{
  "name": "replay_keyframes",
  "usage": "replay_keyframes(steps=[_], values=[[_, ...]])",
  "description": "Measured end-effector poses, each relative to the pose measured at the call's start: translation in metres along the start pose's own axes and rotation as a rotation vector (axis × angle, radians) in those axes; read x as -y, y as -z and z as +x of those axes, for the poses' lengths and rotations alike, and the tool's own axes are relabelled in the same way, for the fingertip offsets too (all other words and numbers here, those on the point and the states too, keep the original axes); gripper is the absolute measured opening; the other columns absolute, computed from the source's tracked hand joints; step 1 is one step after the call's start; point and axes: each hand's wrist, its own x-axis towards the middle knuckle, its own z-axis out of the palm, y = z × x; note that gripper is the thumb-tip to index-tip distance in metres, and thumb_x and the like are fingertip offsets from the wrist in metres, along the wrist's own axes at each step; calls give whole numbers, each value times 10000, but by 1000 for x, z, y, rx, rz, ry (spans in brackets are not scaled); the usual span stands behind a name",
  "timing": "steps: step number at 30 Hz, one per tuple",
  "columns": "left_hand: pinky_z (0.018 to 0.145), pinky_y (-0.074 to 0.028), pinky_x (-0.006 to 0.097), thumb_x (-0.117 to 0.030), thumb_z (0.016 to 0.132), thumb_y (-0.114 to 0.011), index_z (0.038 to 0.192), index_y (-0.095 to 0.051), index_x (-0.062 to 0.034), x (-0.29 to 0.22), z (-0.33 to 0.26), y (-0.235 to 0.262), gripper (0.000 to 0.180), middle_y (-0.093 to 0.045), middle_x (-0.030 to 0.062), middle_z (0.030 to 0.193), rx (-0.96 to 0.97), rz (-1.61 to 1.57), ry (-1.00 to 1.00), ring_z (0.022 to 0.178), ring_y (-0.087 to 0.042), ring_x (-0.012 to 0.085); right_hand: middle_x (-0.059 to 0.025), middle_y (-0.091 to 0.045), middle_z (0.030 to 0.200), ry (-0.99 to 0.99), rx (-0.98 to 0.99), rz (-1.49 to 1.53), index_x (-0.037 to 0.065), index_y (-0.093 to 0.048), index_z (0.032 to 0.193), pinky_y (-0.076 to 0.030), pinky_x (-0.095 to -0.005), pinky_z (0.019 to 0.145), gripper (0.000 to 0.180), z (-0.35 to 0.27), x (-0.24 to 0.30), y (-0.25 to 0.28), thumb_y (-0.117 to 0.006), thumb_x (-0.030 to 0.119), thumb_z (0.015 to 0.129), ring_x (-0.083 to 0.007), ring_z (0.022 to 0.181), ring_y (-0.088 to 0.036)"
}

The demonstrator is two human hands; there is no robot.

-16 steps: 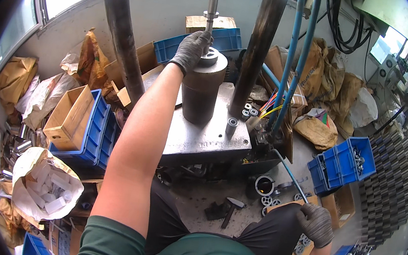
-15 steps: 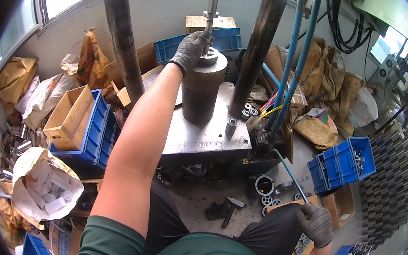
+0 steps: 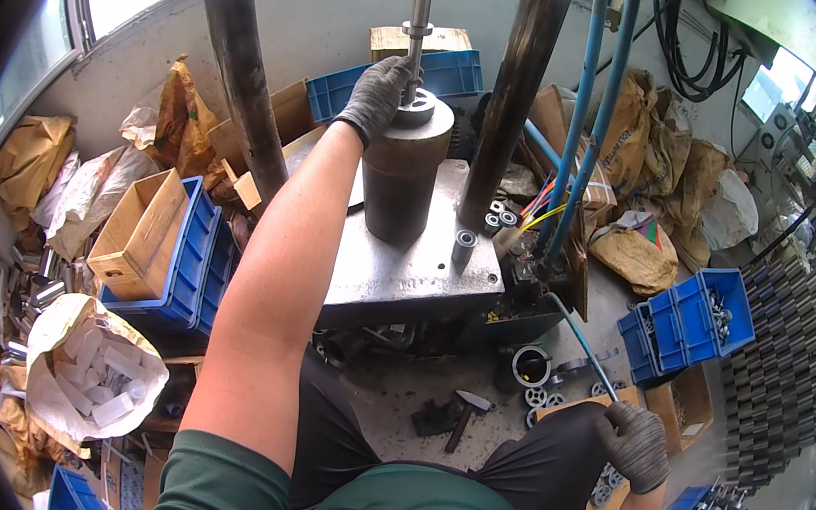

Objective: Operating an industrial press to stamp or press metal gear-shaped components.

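My left hand [image 3: 377,98], in a dark grey glove, has its fingers closed round the lower part of an upright steel shaft [image 3: 413,79]. The shaft's lower end meets a round, spoked metal piece [image 3: 416,107] on top of a thick dark steel cylinder [image 3: 400,189]. A collar [image 3: 417,28] rings the rod above my fingers. Beneath the cylinder lies a shiny metal press table [image 3: 354,284], where a small bearing-topped cylinder [image 3: 464,246] stands at the right. Low on the right, my gloved right hand [image 3: 635,448] is closed on the end of a thin blue lever [image 3: 581,343].
Two dark columns [image 3: 248,66] [image 3: 517,96] flank the cylinder. Blue hoses [image 3: 584,124] hang at the right. Blue crates [image 3: 200,272] [image 3: 687,322] stand on both sides. A hammer [image 3: 463,420] and metal rings [image 3: 530,367] lie below. A sack of white blocks [image 3: 92,375] sits left.
The view has shifted slightly. The collar and shaft appear a little lower relative to the cylinder. Both hands keep their holds, and the lever shows hardly any movement.
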Motion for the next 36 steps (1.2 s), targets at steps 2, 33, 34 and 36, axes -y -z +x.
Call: replay_keyframes(steps=[2,33,34,36], values=[[918,-528,312,-464,1108,-608,1169,-733,-92,0,0,0,397,-742,38,1055,-6,13,3,993,-669,137,-230,-691,855,-16,10,1,12,-722,878,-560,-510,759,233,0,1,1,-706,244,895,-441,837,-700],[773,-523,307,-281,1038,-524,1052,-741,-38,-11,-4,-5,326,-701,70,896,-26,69,-28,789,-635,159,-214,-736,1166,223,-100,-157,68,-715,1240,-598,-486,884,338,102,8,68,-655,67,907,-431,996,-727],[826,-530,315,-268,1046,-514,1072,-742,-34,-11,-5,-4,328,-714,81,932,-19,86,-33,838,-652,168,-205,-743,1131,288,21,-166,66,-725,1236,-598,-484,870,360,78,7,59,-669,97,881,-424,988,-727],[932,-544,332,-243,1062,-493,1111,-743,-25,-13,-5,-2,335,-741,104,1004,-3,147,4,937,-687,187,-191,-751,995,259,131,-136,58,-762,1141,-593,-491,846,287,39,3,36,-693,173,887,-401,914,-738]])
